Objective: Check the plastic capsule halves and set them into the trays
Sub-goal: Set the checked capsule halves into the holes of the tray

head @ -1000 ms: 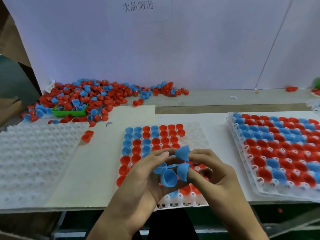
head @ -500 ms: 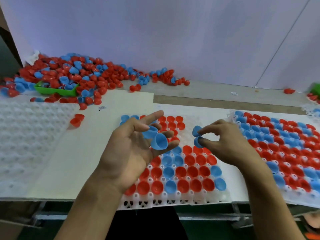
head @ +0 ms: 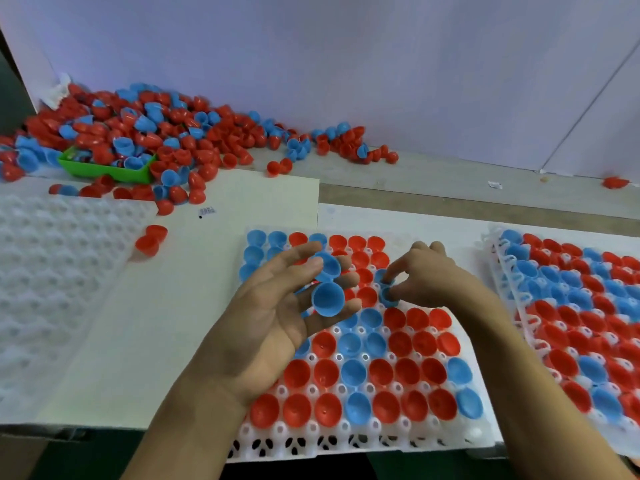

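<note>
We see the white counter [head: 194,306] running under a pale back wall [head: 346,64], with a heap of loose red and blue capsule halves [head: 156,133] piled at its far left around a green tub [head: 104,169]. An empty white tray [head: 52,271] lies at the left, a filled tray [head: 571,306] at the right, and between them the middle tray [head: 363,434], its pockets mostly set with red and blue halves. Our left hand [head: 270,323] hovers palm up over the middle tray's left part, fingers loosely spread and lightly curled, cradling two blue capsule halves [head: 327,284] on the fingers (both with the hollow side showing). Our right hand [head: 429,275] is lower, above the tray's upper middle, with thumb and forefinger pinched together on a small blue half [head: 387,287]; whether that half already touches a pocket we cannot tell. Two stray red halves [head: 150,239] lie beside the empty tray's corner.
</note>
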